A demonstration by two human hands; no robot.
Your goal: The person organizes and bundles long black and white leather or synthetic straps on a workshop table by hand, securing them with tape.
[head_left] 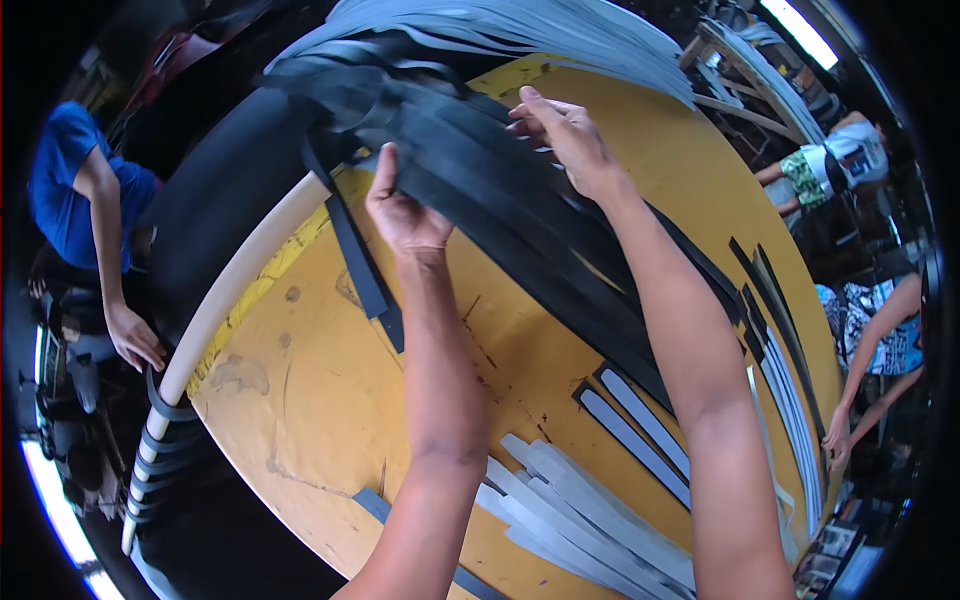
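Observation:
A bundle of long black strips (530, 215) runs diagonally over the yellow tabletop, its far end blurred by motion. My left hand (408, 212) is at the bundle's left side, palm up, with its thumb sticking up; the strips cover its other fingers, which hold the bundle from below. Just off the bundle's right edge is my right hand (570, 140), with its fingers half bent and apart and nothing seen in them. Beside my left hand lies a narrow loose black strip (355, 255).
Pale grey strips (580, 510) lie near the table's front, beside two black-edged grey strips (640, 430). More grey strips (500, 25) are heaped at the far end. A wooden pole (240, 265) borders the left; a person in blue (75, 190) touches it. Other people are at right.

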